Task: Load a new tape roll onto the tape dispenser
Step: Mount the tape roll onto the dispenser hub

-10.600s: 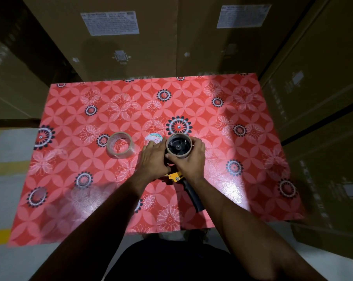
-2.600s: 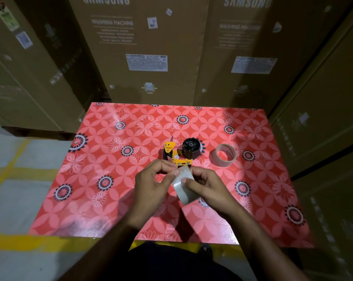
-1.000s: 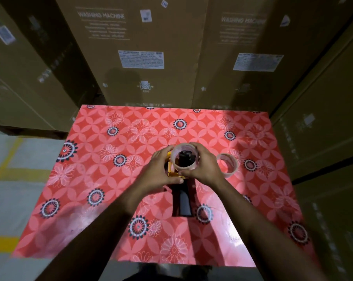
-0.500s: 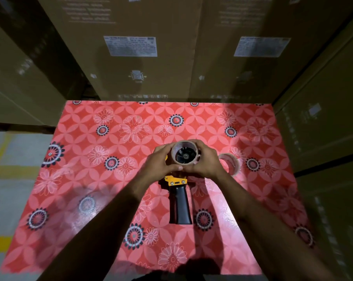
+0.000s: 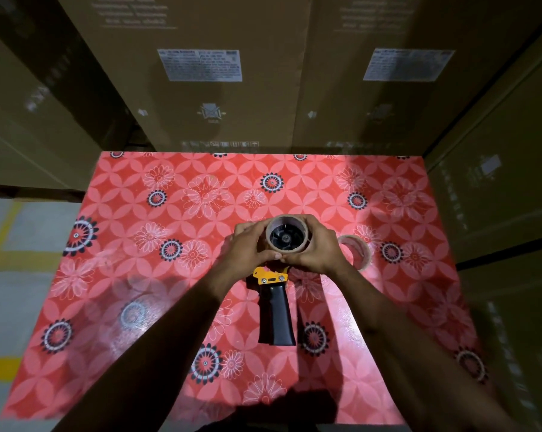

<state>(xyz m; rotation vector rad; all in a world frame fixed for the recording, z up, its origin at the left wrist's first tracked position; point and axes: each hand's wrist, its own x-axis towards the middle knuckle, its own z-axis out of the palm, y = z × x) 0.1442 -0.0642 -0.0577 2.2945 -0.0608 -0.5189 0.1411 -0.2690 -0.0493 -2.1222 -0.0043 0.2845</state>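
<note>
We had both hands wrapped around the new tape roll [image 5: 287, 237], which sat over the black hub [image 5: 285, 237] of the tape dispenser [image 5: 274, 294] near the middle of the bench [image 5: 132, 275]. Our left hand [image 5: 247, 249] held a closed grip on the roll's left side, and our right hand [image 5: 318, 249] held a closed grip on its right side, thumbs meeting at the near edge just above the dispenser's yellow plate [image 5: 271, 275]. The dispenser lay flat, its black handle [image 5: 277, 316] pointing back toward us.

We judged the step in hand to be seating the roll on the hub: the hub's spokes showed through the core, so the roll looked to be on, though we could not tell whether it was pushed fully home. A second tape roll [image 5: 357, 252] rested on the bench just beside our right hand, partly hidden by it.

The next move, as we saw it, called for even pressure from both sides until the core sat flush, then finding the loose end and leading it toward the yellow front of the dispenser. Which way the tape unwound we could not make out.
</note>
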